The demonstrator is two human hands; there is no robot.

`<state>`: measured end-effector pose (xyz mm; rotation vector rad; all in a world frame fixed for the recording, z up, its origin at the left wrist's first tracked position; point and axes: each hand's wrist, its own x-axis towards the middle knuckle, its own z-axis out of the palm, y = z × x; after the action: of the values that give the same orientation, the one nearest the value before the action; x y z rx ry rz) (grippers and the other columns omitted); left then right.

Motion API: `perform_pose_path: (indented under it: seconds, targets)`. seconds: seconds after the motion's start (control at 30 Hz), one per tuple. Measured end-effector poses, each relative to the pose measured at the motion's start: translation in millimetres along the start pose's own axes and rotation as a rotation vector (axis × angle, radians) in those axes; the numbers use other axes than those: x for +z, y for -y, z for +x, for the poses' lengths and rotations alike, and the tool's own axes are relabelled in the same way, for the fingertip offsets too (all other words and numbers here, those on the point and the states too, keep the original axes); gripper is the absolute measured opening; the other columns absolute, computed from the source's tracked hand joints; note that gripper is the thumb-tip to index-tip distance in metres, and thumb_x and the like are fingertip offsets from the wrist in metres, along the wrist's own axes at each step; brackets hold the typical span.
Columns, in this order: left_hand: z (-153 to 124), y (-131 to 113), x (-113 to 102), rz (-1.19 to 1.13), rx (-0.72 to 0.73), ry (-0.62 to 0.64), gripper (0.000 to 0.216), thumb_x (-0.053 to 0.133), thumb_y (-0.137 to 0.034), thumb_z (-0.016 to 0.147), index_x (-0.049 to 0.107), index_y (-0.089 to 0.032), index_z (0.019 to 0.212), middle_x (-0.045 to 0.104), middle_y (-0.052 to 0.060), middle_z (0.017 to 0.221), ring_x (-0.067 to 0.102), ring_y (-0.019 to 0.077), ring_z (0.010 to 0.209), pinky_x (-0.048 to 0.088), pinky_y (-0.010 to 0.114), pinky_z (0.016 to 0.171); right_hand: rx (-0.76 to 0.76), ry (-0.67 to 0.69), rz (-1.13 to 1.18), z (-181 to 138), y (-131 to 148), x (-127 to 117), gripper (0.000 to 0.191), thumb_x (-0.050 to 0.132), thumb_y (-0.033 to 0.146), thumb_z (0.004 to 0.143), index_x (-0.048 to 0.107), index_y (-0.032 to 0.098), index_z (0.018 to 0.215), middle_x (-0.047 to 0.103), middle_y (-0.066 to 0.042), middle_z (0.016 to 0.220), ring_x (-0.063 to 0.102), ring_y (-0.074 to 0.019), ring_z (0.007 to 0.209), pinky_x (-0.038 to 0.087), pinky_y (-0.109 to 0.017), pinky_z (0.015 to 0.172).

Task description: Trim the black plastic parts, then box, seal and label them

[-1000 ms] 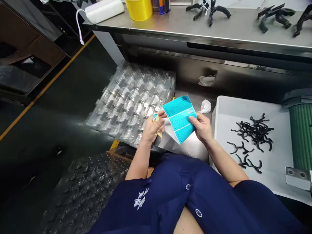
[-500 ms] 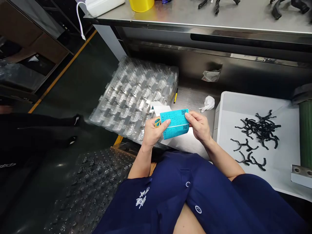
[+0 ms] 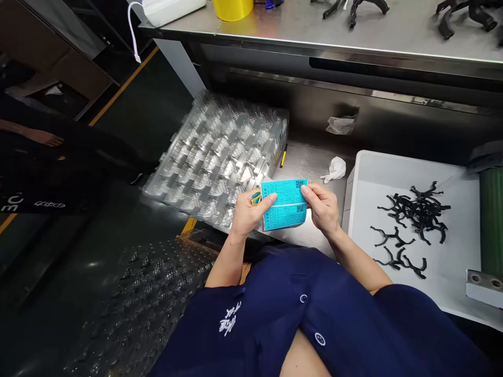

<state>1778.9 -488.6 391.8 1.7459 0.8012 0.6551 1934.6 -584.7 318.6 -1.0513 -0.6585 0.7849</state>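
Between my two hands is a strip of blue printed labels [image 3: 286, 215], with black text and square codes at its right side. My left hand [image 3: 248, 212] pinches the strip's left edge, thumb on top. Something yellow and teal [image 3: 256, 198], perhaps scissor handles, shows by the left fingers; most of it is hidden. My right hand [image 3: 323, 205] grips the upper right corner between thumb and fingers. White paper [image 3: 268, 180] shows behind the labels. Just beyond my left hand lies a stack of clear plastic trays [image 3: 220, 152] with moulded pockets.
A white bin [image 3: 363, 246] on the right holds black branched parts [image 3: 420, 209]. A yellow pen-like tool [image 3: 283, 157] and a crumpled white glove or tissue [image 3: 336, 169] lie on the metal surface. A steel shelf [image 3: 275, 23] crosses the top. A co-worker in dark clothes [image 3: 70, 157] is at left.
The label strip has tilted to lie flatter toward me, so its lower label shows more fully. Less white paper shows behind it. The co-worker at left has moved further into view.
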Motion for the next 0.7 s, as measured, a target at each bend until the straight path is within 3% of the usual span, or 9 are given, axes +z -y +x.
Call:
perform_pose_path:
  seconds: [0.47, 0.57, 0.7]
  targets:
    - [4.6, 2.5, 5.3, -0.016, -0.030, -0.002, 0.060, 0.080, -0.057, 0.079, 0.041, -0.019, 0.055, 0.033, -0.003, 0.054, 0.028, 0.0085, 0.051, 0.020, 0.026, 0.047, -0.062, -0.073, -0.093, -0.6, -1.1, -0.3, 0.049, 0.064, 0.066, 0.089, 0.061, 0.021, 0.070, 0.041, 0.003, 0.062, 0.035, -0.0107, 0.057, 0.033, -0.027, 0.054]
    - [4.0, 4.5, 6.2, -0.063, -0.053, 0.022, 0.050, 0.082, -0.054, 0.078, 0.054, -0.018, 0.058, 0.044, -0.002, 0.055, 0.036, 0.0098, 0.050, 0.029, 0.026, 0.046, -0.099, -0.134, -0.133, 0.7, -0.5, 1.2, 0.049, 0.063, 0.066, 0.089, 0.059, 0.021, 0.069, 0.042, 0.003, 0.064, 0.036, -0.0119, 0.060, 0.034, -0.028, 0.057]
    - [2.0, 11.1, 5.4, -0.075, -0.079, 0.064, 0.036, 0.087, -0.049, 0.073, 0.076, -0.017, 0.084, 0.066, 0.003, 0.070, 0.056, 0.0154, 0.059, 0.045, 0.027, 0.055, -0.114, -0.198, -0.149, 1.4, -1.2, 2.1, 0.048, 0.061, 0.066, 0.090, 0.058, 0.022, 0.071, 0.045, 0.002, 0.066, 0.039, -0.0131, 0.063, 0.036, -0.028, 0.060]
